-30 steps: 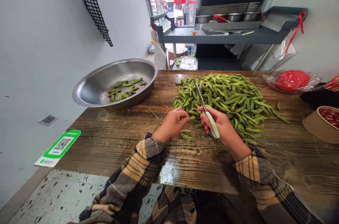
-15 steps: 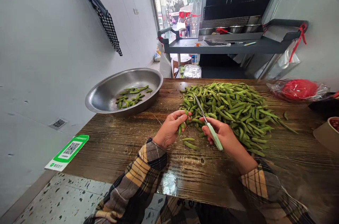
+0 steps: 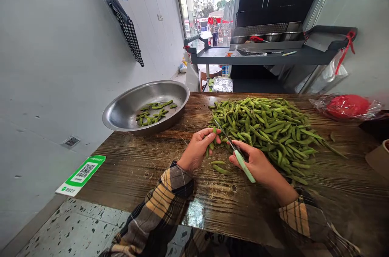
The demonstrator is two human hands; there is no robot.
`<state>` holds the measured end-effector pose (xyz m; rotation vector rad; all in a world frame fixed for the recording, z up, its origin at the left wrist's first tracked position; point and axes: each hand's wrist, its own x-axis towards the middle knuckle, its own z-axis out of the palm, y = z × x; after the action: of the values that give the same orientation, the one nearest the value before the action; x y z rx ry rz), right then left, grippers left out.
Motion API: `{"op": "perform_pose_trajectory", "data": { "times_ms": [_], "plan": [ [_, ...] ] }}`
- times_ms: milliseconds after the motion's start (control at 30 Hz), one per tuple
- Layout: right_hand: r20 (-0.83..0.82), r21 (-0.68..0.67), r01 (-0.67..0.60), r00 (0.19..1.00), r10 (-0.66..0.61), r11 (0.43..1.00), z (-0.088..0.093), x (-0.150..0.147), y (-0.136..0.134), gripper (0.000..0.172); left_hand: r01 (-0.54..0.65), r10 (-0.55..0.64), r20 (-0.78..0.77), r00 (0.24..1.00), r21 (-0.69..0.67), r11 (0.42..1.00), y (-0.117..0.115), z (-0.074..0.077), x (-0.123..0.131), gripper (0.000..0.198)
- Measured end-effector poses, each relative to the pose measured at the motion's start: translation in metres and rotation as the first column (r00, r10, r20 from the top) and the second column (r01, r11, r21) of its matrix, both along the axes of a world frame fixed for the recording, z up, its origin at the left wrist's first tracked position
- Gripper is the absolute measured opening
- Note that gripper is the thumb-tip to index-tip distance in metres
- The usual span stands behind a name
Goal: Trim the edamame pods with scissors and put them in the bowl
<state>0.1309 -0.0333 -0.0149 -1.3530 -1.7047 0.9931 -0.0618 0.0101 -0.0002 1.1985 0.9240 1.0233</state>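
Note:
Pinched in my left hand (image 3: 201, 146) are a few green edamame pods (image 3: 211, 146), held over the wooden table. My right hand (image 3: 253, 162) is closed around scissors with pale green handles (image 3: 244, 165). The dark blades point up and left, with their tips beside the pods in my left hand. Behind both hands spreads a large heap of edamame pods (image 3: 267, 123). Two loose pods (image 3: 221, 169) lie on the wood between my hands. At the left, a wide steel basin (image 3: 121, 117) holds several pods.
A green and white QR code card (image 3: 80, 176) lies at the table's left corner. On the right are a red item in clear plastic (image 3: 348, 106) and a paper tub (image 3: 377, 159). A grey cart (image 3: 258, 59) stands behind the table. Outside the doorway is a person (image 3: 215, 32).
The scissors have come left and lower, their tips nearer the pods in my left hand. My left hand keeps its hold. The whole view has shifted slightly.

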Motion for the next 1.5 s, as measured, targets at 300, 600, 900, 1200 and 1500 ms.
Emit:
{"op": "perform_pose_trajectory", "data": {
  "times_ms": [300,600,900,1200,1500],
  "plan": [
    [-0.027,0.000,0.015,1.000,-0.015,1.000,0.0009,-0.0003,-0.0008,0.054,-0.112,0.110,0.032,0.993,0.066,0.992,-0.0001,-0.0007,0.0016,0.031],
    [-0.035,0.009,0.001,0.999,-0.001,1.000,0.0037,0.0007,-0.0015,0.052,-0.055,0.054,0.021,0.998,0.041,0.998,-0.0025,0.0004,0.0030,0.039],
    [-0.014,0.008,-0.001,1.000,0.001,1.000,0.0022,0.0017,-0.0008,0.054,0.039,-0.038,0.017,0.999,-0.039,0.998,-0.0051,0.0050,0.0036,0.028],
    [0.016,0.007,-0.027,1.000,0.027,1.000,0.0013,0.0020,-0.0006,0.059,0.098,-0.090,0.104,0.991,-0.079,0.992,-0.0024,0.0005,0.0030,0.017],
    [0.047,-0.025,-0.047,0.998,0.049,0.999,0.0037,0.0030,-0.0002,0.060,0.108,-0.107,-0.004,0.994,0.014,0.994,-0.0001,0.0007,-0.0011,0.030]
  ]
}}
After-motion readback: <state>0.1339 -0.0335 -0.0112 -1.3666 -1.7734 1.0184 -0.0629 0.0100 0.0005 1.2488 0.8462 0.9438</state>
